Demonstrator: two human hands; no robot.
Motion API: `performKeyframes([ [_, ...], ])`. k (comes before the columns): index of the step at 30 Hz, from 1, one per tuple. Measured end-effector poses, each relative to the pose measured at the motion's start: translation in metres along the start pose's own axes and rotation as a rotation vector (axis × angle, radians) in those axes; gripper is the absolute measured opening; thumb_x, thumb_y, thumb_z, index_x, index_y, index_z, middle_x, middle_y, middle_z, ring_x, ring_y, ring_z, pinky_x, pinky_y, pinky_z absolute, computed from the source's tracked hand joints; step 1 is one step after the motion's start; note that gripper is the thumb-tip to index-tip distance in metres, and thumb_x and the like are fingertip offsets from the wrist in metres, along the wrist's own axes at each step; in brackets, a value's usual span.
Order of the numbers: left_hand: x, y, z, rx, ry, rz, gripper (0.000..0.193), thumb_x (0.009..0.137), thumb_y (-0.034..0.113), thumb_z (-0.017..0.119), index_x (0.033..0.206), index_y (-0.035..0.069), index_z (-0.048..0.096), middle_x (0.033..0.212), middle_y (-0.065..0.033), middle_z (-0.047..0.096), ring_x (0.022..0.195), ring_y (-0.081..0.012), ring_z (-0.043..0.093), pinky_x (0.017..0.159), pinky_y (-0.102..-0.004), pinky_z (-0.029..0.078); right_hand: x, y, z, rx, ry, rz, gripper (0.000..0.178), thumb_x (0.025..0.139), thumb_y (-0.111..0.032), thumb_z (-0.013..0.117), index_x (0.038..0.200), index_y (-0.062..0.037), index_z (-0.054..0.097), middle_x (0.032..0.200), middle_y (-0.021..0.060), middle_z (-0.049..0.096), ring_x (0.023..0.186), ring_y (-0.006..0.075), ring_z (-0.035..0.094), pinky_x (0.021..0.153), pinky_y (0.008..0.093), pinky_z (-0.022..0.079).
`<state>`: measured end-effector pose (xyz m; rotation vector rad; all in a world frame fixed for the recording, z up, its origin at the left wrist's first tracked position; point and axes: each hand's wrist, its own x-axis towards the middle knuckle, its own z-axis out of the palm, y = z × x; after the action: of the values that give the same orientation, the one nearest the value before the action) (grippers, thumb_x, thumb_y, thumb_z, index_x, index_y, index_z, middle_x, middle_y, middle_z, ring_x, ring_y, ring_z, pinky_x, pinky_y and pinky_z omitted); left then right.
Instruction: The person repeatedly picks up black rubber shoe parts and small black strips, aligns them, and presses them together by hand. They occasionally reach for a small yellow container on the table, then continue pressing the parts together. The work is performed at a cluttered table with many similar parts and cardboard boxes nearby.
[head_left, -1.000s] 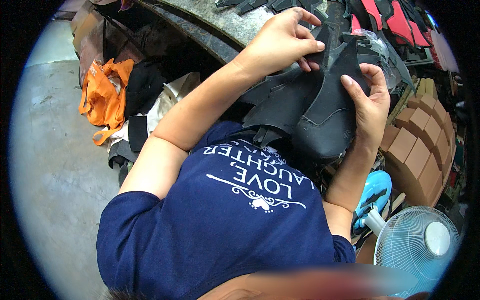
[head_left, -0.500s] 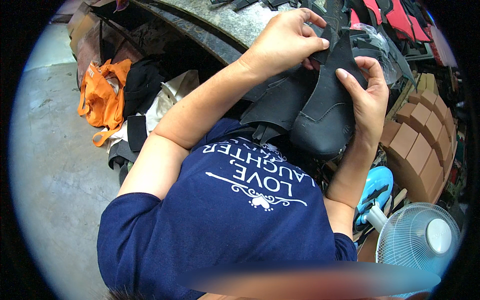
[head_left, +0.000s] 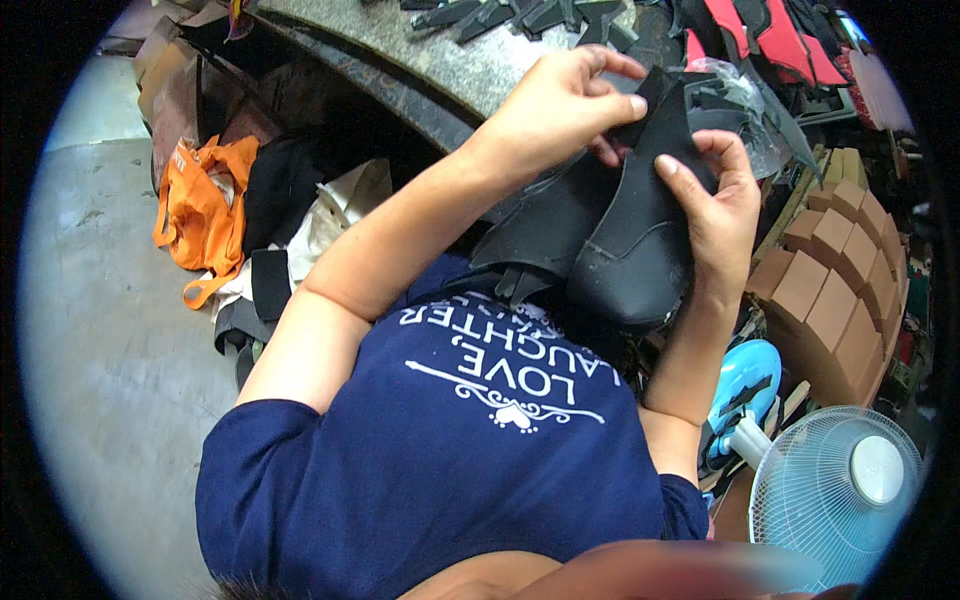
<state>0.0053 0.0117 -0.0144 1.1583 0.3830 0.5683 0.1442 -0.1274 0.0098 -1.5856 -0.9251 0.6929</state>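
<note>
Between my hands, in front of my chest, is a black shoe upper (head_left: 632, 235) with a rounded toe end toward me and a line of stitching across it. My left hand (head_left: 568, 112) pinches its far, narrow end between thumb and fingers. On the right side, my right hand (head_left: 722, 205) grips the upper's edge, thumb on top and fingers behind. More black leather-like pieces (head_left: 540, 230) lie to the left of the upper, overlapping under my left wrist. The fingertips of my left hand are partly hidden behind the material.
Ahead is a grey stone-like tabletop (head_left: 440, 75) with several small black cut pieces (head_left: 490, 18). Red-and-black pieces (head_left: 785, 40) and a clear plastic bag (head_left: 745, 95) sit at far right. Brown box-like blocks (head_left: 830, 265) and a fan (head_left: 830, 495) stand right; an orange bag (head_left: 205, 205) is left.
The upper and both hands appear slightly lower and to the left, while the view itself has shifted a little. Both hands keep their hold on the upper.
</note>
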Motion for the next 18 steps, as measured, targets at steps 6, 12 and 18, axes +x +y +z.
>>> performKeyframes([
  [6,-0.002,-0.003,0.002,0.002,-0.098,-0.008,0.036,0.079,0.001,0.074,0.111,-0.009,0.063,0.089,-0.0106,0.069,0.071,-0.0115,0.065,0.061,-0.0220,0.054,-0.001,-0.002,0.002,-0.025,0.008,-0.033,0.028,0.080,-0.003,0.077,0.101,-0.0027,0.058,0.095,0.0032,0.062,0.085,0.0081,0.059,0.072,0.0223,0.049],
  [12,-0.004,-0.006,0.003,-0.012,-0.130,-0.079,0.033,0.079,0.000,0.073,0.109,-0.008,0.064,0.085,-0.0082,0.068,0.068,-0.0104,0.063,0.060,-0.0228,0.052,-0.001,-0.019,-0.007,-0.289,0.009,0.003,0.012,0.090,-0.009,0.069,0.089,-0.0010,0.061,0.079,-0.0012,0.060,0.073,0.0044,0.054,0.067,0.0207,0.046],
  [18,-0.007,-0.003,0.008,0.020,-0.153,-0.107,0.034,0.078,0.000,0.071,0.110,-0.008,0.064,0.084,-0.0075,0.068,0.068,-0.0096,0.062,0.060,-0.0222,0.051,0.004,-0.018,-0.004,-0.239,0.022,-0.178,0.012,0.088,-0.008,0.072,0.091,0.0009,0.066,0.077,-0.0010,0.062,0.071,0.0046,0.054,0.066,0.0202,0.045],
])
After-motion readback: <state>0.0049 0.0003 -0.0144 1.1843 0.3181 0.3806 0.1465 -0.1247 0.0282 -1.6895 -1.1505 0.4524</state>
